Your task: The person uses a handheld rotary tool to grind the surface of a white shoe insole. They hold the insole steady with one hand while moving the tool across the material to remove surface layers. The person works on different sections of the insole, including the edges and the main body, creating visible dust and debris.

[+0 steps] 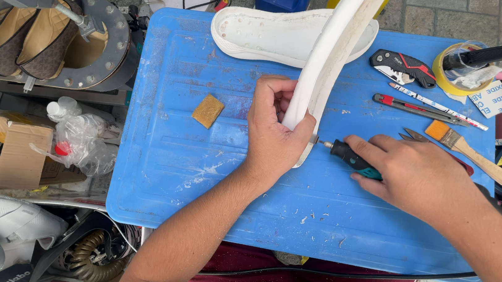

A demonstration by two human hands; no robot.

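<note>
Left hand (273, 134) fingers wrapped tight round white rubber shoe sole (327, 62), held on edge over blue plastic tray-table (163, 150). Right hand (412, 173) fingers closed on black-and-teal rotary tool (349, 157), bit at sole's lower edge. White shavings scattered on tray: trimming looks underway, unfinished. Second white sole (256, 33) lies flat behind, apparently waiting.

On the blue plastic tray table (167, 169), the left hand (274, 131) grips the upright white rubber shoe sole (334, 50) at centre. Right of it, the right hand (415, 174) holds the black-and-teal rotary tool (349, 156), tip at the sole's edge. A second white rubber sole (262, 33) lies behind; a tan sponge block (207, 111) lies left; a wooden-handled paintbrush (467, 150) lies right.
</note>
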